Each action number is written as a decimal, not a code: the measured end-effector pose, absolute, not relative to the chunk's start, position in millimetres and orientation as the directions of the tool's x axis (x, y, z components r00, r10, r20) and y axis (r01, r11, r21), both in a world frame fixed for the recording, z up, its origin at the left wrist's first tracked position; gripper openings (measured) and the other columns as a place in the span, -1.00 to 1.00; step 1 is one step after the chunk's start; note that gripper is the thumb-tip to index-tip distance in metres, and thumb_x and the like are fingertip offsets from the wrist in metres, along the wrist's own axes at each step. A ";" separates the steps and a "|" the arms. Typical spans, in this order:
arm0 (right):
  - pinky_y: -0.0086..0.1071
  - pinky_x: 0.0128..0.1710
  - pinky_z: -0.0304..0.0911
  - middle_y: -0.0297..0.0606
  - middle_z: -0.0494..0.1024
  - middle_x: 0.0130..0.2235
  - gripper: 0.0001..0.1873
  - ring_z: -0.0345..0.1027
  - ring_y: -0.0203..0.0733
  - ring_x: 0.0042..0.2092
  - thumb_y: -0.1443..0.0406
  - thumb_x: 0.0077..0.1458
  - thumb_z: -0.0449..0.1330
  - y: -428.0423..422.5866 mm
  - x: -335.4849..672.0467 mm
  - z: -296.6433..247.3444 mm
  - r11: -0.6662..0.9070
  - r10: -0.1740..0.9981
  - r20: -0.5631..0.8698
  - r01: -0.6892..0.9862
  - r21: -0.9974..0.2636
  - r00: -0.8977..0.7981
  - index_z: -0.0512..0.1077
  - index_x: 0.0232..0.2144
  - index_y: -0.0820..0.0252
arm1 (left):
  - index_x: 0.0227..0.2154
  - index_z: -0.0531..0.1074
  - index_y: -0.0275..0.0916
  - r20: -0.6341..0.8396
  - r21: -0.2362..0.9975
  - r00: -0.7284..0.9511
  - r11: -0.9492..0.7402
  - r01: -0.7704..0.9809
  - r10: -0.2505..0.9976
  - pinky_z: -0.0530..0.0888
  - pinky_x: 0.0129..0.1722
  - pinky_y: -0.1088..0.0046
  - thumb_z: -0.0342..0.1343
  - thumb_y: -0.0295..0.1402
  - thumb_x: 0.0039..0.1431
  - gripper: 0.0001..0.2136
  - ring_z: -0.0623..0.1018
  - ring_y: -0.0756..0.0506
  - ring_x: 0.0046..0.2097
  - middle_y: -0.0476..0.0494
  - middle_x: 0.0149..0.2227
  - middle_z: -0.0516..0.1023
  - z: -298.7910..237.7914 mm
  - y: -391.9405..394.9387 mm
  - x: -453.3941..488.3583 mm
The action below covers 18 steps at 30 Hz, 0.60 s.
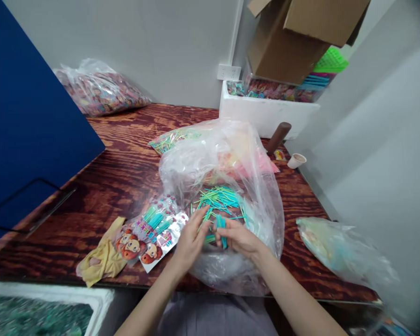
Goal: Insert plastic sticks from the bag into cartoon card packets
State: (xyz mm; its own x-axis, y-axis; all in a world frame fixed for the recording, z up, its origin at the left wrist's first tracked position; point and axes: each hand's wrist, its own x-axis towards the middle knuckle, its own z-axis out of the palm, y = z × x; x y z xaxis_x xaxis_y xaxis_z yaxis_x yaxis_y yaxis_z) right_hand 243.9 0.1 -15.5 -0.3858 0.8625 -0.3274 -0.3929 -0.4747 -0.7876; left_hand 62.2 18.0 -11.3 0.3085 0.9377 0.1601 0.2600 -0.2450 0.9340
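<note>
My left hand (192,240) and my right hand (240,238) meet over the mouth of a big clear plastic bag (227,163) on the wooden table (126,154). Both pinch a small bundle of teal sticks (221,228) between their fingers. A loose heap of teal and green sticks (220,199) lies inside the bag just beyond my fingers. Left of my left hand lie printed cartoon packets (150,233) holding teal sticks.
A yellow cloth (103,261) lies at the near left edge. A blue board (28,121) leans at left. A filled bag (98,91) sits far left. A white foam box (266,109), a cardboard box (287,42), a paper cup (296,160) and another bag (339,252) stand to the right.
</note>
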 end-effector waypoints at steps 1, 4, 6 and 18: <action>-0.41 -0.38 0.27 -0.40 0.48 -0.45 -0.69 0.37 -0.29 -0.43 0.13 -0.03 0.41 1.8 249.8 -11.9 -0.382 0.916 -0.284 -0.406 -0.830 -0.282 0.42 -0.34 0.15 | 0.13 0.40 -0.16 0.167 0.930 0.258 -0.239 0.278 0.952 0.34 0.18 0.24 -0.01 -0.19 0.32 -0.62 0.44 -0.15 0.17 -0.20 0.15 0.47 -9.5 15.9 54.4; -0.36 -0.20 0.27 -0.36 0.51 -0.37 -0.77 0.39 -0.23 -0.29 0.13 0.07 0.33 7.1 267.5 -6.7 -0.072 0.993 -0.101 -0.354 -0.933 0.064 0.41 -0.33 0.11 | -0.06 0.52 -0.16 0.122 0.918 0.191 -0.184 0.352 0.974 0.42 0.04 0.29 0.02 -0.17 0.30 -0.71 0.54 -0.15 0.02 -0.17 -0.03 0.58 -6.8 8.4 30.1; -0.34 -0.13 0.24 -0.37 0.51 -0.37 -0.80 0.38 -0.21 -0.25 0.14 0.09 0.29 7.9 275.6 -11.7 0.020 0.980 -0.032 -0.258 -0.966 0.196 0.42 -0.32 0.09 | -0.15 0.55 -0.16 0.089 0.911 0.180 -0.153 0.383 0.980 0.44 -0.01 0.31 0.03 -0.17 0.29 -0.73 0.56 -0.15 -0.04 -0.14 -0.11 0.61 -8.0 1.7 15.9; -0.30 -0.13 0.22 -0.28 0.53 -0.30 -0.77 0.40 -0.10 -0.20 0.12 0.23 0.08 -9.1 283.4 -49.7 -0.004 0.968 0.067 0.279 -0.960 0.242 0.41 -0.30 0.11 | -0.17 0.55 -0.19 0.055 0.905 -0.025 -0.039 0.423 0.998 0.49 -0.04 0.29 0.07 -0.11 0.23 -0.69 0.59 -0.16 -0.12 -0.16 -0.17 0.63 -8.7 -25.4 -37.5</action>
State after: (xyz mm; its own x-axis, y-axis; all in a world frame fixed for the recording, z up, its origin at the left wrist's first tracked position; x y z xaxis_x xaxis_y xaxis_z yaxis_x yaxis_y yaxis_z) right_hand 283.4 -9.1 -49.7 0.2420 0.9680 0.0667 0.2790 -0.0036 -0.9603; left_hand -37.5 -25.4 -8.7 -0.0254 0.9982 0.0546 0.4232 -0.0387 0.9052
